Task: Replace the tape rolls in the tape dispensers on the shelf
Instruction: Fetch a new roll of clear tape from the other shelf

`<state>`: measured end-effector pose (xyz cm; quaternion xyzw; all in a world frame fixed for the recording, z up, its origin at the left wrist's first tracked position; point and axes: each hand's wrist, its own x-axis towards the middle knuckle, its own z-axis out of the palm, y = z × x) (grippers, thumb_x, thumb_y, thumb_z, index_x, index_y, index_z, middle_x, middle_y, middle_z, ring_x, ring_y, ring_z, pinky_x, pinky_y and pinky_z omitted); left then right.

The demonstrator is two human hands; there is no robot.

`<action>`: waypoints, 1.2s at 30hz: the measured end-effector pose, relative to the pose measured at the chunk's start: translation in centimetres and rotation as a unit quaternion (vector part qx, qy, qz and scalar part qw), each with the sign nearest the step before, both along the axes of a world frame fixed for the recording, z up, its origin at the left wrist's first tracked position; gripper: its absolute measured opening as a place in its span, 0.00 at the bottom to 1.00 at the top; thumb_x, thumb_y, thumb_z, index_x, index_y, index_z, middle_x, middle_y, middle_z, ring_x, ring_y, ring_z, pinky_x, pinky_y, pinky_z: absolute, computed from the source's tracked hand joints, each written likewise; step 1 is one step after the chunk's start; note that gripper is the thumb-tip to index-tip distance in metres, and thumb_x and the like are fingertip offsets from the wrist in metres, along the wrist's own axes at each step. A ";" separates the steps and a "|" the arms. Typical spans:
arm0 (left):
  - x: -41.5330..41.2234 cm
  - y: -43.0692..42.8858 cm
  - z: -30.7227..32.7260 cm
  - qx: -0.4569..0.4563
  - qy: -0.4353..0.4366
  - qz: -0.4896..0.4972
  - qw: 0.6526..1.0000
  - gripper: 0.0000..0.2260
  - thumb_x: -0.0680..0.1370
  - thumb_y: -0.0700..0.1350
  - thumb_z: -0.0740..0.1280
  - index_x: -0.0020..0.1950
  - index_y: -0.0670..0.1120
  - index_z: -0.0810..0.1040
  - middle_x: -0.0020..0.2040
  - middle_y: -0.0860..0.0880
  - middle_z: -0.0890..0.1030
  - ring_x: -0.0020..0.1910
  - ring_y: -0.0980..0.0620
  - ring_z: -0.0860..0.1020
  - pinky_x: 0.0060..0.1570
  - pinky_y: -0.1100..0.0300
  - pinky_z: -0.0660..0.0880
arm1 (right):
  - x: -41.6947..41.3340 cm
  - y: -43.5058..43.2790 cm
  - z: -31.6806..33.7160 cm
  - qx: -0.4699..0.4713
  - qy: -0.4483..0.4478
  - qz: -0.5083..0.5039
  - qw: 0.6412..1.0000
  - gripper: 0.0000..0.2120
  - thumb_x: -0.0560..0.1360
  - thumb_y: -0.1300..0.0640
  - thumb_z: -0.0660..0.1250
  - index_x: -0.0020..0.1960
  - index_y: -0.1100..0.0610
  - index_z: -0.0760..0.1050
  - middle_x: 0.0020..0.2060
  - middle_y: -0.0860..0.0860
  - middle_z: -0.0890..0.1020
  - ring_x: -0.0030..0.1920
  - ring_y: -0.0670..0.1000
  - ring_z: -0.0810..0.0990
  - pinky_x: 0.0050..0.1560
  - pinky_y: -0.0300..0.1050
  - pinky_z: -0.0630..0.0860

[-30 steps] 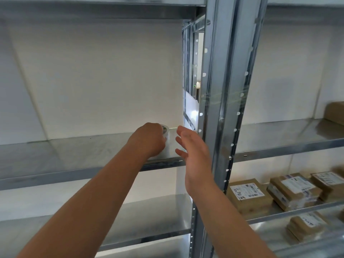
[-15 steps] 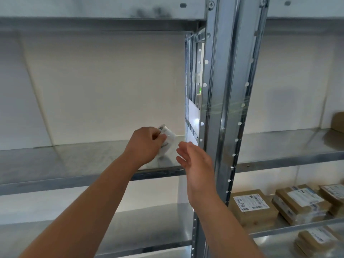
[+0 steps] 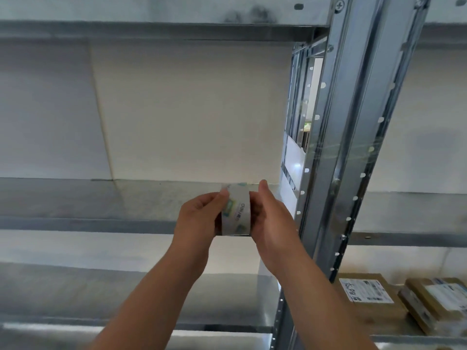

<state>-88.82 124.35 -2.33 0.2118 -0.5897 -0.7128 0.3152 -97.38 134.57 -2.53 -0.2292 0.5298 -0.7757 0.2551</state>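
One wide-angle camera on the person's head faces straight into the metal shelf (image 3: 75,223) from near, its upright post (image 3: 353,147) at 3 o'clock.

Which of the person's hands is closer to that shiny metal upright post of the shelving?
The right hand. It holds the right side of the tape roll, just left of the upright post. The left hand grips the roll's left side, farther from the post.

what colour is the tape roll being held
White, with green and yellow printed patches; the round tape roll shows best in head view.
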 end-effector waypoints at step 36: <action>38.2 -12.7 3.5 0.002 0.027 0.458 0.888 0.17 0.83 0.53 0.65 0.51 0.42 0.86 0.44 0.42 0.89 0.42 0.44 0.87 0.41 0.53 0.82 | 33.1 -24.8 3.0 -0.010 0.002 0.475 0.880 0.25 0.84 0.44 0.59 0.60 0.65 0.83 0.50 0.62 0.87 0.51 0.61 0.86 0.62 0.64 0.80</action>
